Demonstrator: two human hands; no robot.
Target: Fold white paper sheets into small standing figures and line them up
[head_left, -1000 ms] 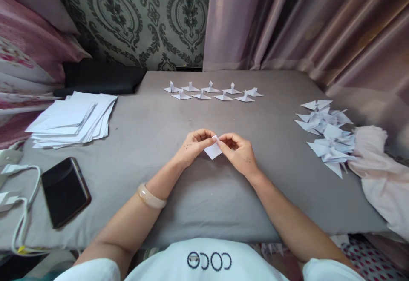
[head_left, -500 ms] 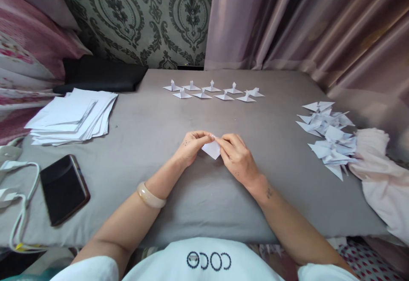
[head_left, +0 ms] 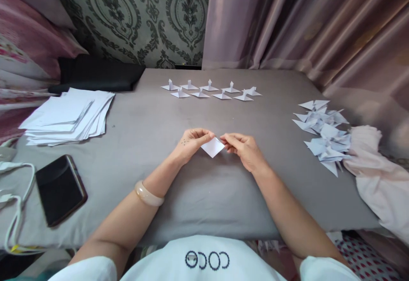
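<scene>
A small folded piece of white paper is held up over the table in front of me, one corner pointing down toward me. My left hand pinches its upper left side between thumb and fingers. At the paper's right corner is my right hand, thumb and forefinger pressed together on the edge. Part of the paper is hidden behind my left fingers. Beyond my hands, several folded paper cranes stand in two rows at the back of the table.
On the left lie a stack of white paper sheets, a black phone and white cables. A heap of folded paper pieces rests at the right, beside a pale pink cloth. Grey cloth covers the table.
My right hand has shifted right, from the paper's top to its right corner, and the hands are farther apart. More of the paper shows. The view has turned slightly.
</scene>
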